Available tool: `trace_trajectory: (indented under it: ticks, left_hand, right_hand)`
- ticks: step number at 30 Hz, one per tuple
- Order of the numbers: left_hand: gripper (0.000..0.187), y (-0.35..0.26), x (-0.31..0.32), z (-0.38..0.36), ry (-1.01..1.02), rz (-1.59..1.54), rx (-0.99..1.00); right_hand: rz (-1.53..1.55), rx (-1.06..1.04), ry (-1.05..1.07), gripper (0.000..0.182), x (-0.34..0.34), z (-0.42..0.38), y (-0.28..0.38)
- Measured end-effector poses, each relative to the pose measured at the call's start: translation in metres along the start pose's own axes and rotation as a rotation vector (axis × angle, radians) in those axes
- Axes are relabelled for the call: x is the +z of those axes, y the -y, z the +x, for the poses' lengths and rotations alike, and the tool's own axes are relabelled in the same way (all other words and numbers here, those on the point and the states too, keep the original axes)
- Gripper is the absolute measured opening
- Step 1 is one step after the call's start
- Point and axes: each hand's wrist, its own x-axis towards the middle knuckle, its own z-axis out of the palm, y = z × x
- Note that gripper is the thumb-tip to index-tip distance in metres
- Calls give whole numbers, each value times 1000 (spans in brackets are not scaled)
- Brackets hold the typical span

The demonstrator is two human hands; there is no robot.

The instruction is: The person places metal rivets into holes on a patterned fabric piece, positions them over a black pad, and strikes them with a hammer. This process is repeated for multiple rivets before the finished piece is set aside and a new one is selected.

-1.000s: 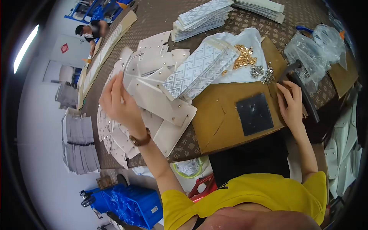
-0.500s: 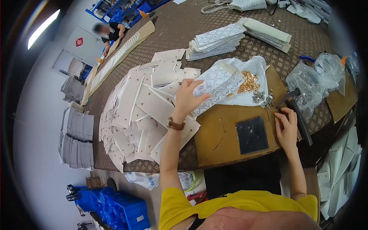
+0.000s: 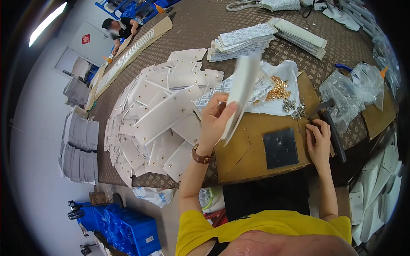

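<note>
My left hand (image 3: 215, 120) grips a pale panel (image 3: 242, 87), raised, tilted and partly blurred by motion. Behind it, patterned panels (image 3: 262, 90) lie on a white sheet (image 3: 291, 72) beside gold-coloured fittings (image 3: 278, 88) and silver-coloured ones (image 3: 294, 108). My right hand (image 3: 318, 138) rests at the right edge of the brown board (image 3: 232, 160), fingers loosely curved and apart, holding nothing. Right beside it lies a dark hammer-like tool (image 3: 335, 138). A black square pad (image 3: 280, 148) sits on the board between my hands.
A large heap of white studded panels (image 3: 164, 115) spreads at the left. Stacked panels (image 3: 243, 40) stand at the back. Clear plastic bags (image 3: 341, 96) lie at the right. Another person (image 3: 124, 30) works at the far left beside long strips (image 3: 132, 55).
My left hand, then open over the patterned panels, now holds a panel lifted upright. My right hand has hardly moved. The far person's head has turned.
</note>
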Motion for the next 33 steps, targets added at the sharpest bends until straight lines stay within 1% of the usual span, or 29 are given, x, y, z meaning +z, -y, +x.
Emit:
trace_trajectory:
  ticks: [1, 4, 5, 8, 9, 12, 13, 16, 17, 20, 22, 24, 25, 26, 28, 29, 32, 33]
  left_hand:
    - [30, 3, 2, -2, -3, -10, 1]
    - [38, 17, 8, -6, -74, -587, -131]
    - [38, 25, 6, -7, -81, -602, -128]
    - [43, 53, 1, -14, 7, -703, -403]
    - [43, 55, 3, -15, -1, -718, -400]
    - [50, 54, 8, -18, 90, -805, -463]
    - [50, 58, 8, -18, 85, -811, -465]
    - [65, 55, 12, -14, 261, -1123, -444]
    - [65, 54, 14, -16, 270, -1127, -454]
    - [85, 34, 24, -24, 261, -1128, -347]
    - [99, 48, 15, -26, 307, -1296, -332]
    - [108, 56, 4, -14, 531, -1399, -188]
    - [108, 57, 4, -10, 556, -1413, -200]
    - [110, 57, 3, -8, 567, -1413, -159]
    - [114, 55, -1, -8, 567, -1406, -68]
    - [114, 55, -4, -11, 566, -1409, -68]
    - [117, 53, -13, -16, 289, -1168, -62]
    - [117, 54, -15, -14, 284, -1170, -60]
  right_hand:
    - [-8, -5, 4, 18, 0, 0, 0]
    - [-36, -16, 5, 18, 1, 0, 0]
    - [-45, -26, 14, 18, 2, 1, 1]
    - [-74, -38, 16, 18, 2, 0, 2]
    - [-80, -50, 27, 18, 2, 0, 1]
    - [-77, -25, 34, 19, 4, -2, 1]
    - [-78, -27, 41, 19, 4, -2, 2]
    - [-97, -50, 41, 18, 2, 0, 3]
    - [-107, -40, 41, 18, 2, 2, 3]
    - [10, -69, -16, 17, 1, 17, 7]
    - [-7, -91, -27, 16, -1, 30, 14]
    - [-38, -114, -10, 14, 3, 43, 14]
    - [-43, -137, 4, 13, 7, 49, 13]
    - [-59, -128, -3, 13, 12, 54, 10]
    - [13, -176, 61, 13, 26, 64, 5]
    - [11, -176, 64, 13, 32, 69, 4]
    - [20, -242, 119, 11, 49, 84, 3]
    - [21, -245, 123, 11, 55, 89, 2]
